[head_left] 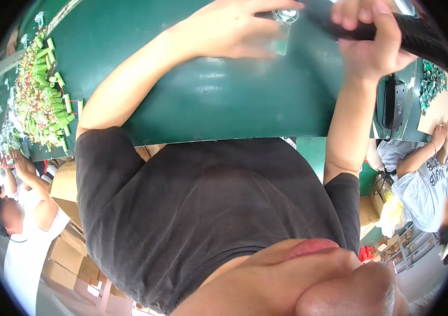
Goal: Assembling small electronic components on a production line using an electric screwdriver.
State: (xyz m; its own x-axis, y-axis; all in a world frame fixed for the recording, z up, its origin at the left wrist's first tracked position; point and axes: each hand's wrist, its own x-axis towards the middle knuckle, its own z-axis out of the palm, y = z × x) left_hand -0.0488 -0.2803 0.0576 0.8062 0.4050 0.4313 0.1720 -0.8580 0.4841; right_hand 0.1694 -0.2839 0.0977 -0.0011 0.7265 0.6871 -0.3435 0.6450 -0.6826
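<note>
At the top of the head view, my right hand is closed around a thick black bar that slants across the upper right. To its left, my left hand reaches over the green table, one finger stretched out and the lower fingers smeared by motion. Beside those fingertips is a round, shiny metal part. Just below it shows a small pale-green, see-through piece. Whether my left fingers grip that piece or only lie next to it is blurred.
Green cylindrical cells with wires are heaped along the left of the green tabletop. A black power box lies at right, near a pile of small green boards and a cardboard sheet. People work at both sides.
</note>
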